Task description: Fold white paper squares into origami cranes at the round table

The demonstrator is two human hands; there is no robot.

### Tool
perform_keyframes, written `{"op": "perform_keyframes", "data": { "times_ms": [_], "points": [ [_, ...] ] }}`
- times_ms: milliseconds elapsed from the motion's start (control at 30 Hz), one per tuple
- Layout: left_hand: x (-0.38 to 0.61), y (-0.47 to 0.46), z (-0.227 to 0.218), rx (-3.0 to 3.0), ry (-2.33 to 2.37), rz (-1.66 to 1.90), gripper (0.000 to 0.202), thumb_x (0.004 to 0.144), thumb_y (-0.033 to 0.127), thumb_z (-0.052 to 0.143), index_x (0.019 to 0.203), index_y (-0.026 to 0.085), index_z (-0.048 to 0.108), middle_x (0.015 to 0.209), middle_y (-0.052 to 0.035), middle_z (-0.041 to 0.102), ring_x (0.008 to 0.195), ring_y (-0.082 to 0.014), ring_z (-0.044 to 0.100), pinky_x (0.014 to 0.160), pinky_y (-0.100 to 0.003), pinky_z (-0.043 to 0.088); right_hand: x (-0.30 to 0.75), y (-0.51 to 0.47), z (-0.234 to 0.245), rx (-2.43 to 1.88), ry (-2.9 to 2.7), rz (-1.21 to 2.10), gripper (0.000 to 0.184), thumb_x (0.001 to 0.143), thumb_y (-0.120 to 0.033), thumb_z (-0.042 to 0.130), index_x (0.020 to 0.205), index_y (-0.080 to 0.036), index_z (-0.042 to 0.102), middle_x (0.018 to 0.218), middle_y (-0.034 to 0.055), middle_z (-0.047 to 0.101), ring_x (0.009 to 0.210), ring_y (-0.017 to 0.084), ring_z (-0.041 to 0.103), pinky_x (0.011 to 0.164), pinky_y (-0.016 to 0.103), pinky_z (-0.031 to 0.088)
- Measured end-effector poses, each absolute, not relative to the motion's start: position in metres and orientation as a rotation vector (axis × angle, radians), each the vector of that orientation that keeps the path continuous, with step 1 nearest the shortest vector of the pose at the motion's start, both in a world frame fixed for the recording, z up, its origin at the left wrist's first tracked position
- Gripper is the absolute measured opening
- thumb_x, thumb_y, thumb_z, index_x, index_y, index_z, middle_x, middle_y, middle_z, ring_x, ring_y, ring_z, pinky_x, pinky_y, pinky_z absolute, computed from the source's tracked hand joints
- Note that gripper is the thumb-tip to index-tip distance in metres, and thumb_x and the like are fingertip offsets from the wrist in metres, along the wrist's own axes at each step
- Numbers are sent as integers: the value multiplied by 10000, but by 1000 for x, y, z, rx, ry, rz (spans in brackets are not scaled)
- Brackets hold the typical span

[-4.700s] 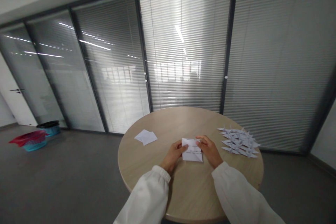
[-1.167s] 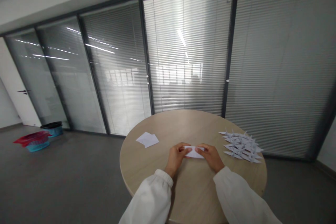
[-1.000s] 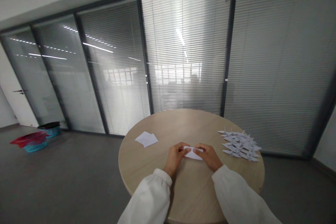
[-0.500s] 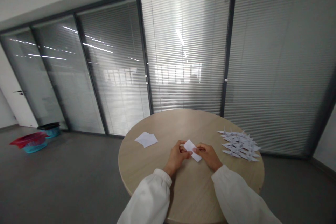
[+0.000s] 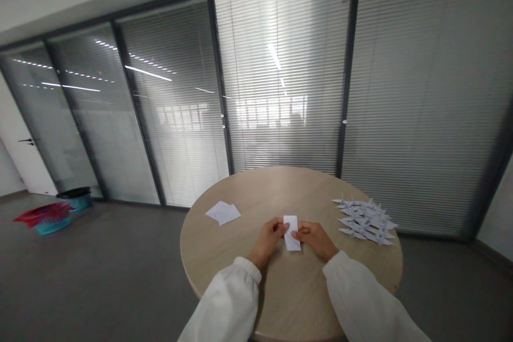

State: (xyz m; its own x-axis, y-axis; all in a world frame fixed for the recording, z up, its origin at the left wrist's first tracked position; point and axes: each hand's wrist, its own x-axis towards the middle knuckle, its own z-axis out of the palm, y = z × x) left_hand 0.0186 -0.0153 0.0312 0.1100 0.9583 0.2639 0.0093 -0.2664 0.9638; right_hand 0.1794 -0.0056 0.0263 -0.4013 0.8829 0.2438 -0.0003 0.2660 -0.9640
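Observation:
A small white paper folded into a narrow rectangle point(image 5: 293, 243) is held just over the middle of the round wooden table point(image 5: 224, 272). My left hand point(image 5: 269, 237) pinches its left edge, thumb on top. From the right, my right hand point(image 5: 318, 238) grips the opposite edge, its thumb pressing on the paper's face. The fingers beneath the paper are partly hidden. To the right lies a cluster of folded white paper cranes point(image 5: 366, 220), set close together in rows. Some white paper sheets point(image 5: 223, 212) overlap one another at the table's left.
On the floor at far left stand a blue basket with a red liner point(image 5: 46, 217) and a blue basket with a black liner point(image 5: 78, 197). Behind the table runs a glass partition with blinds point(image 5: 280, 80). A white door point(image 5: 30, 155) is at the left edge.
The folded paper has turned from a slanted position to nearly upright in view, its long side now pointing away from me. Both hands have shifted slightly and still hold it.

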Motion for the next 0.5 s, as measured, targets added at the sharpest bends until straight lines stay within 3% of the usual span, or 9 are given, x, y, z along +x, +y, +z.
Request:
{"op": "perform_keyframes", "data": {
  "times_ms": [233, 500],
  "points": [
    [20, -18, 33, 1432, 1022, 1312, 345, 575, 434, 670, 622, 109, 565, 555, 11, 530, 513, -92, 479, 509, -202, 368, 179, -4, 23, -855, -1728, 1223, 331, 613, -459, 644, 628, -137, 566, 555, -3, 601, 505, 124, 536, 496, 214, 397],
    [19, -16, 32, 1521, 1098, 1337, 300, 587, 392, 665, 580, 110, 562, 513, 29, 486, 477, -74, 434, 481, -189, 330, 181, -3, 25, -821, -1673, 1088, 325, 661, -462, 597, 748, -150, 604, 685, 33, 630, 632, 165, 572, 562, 242, 435]
  ]
}}
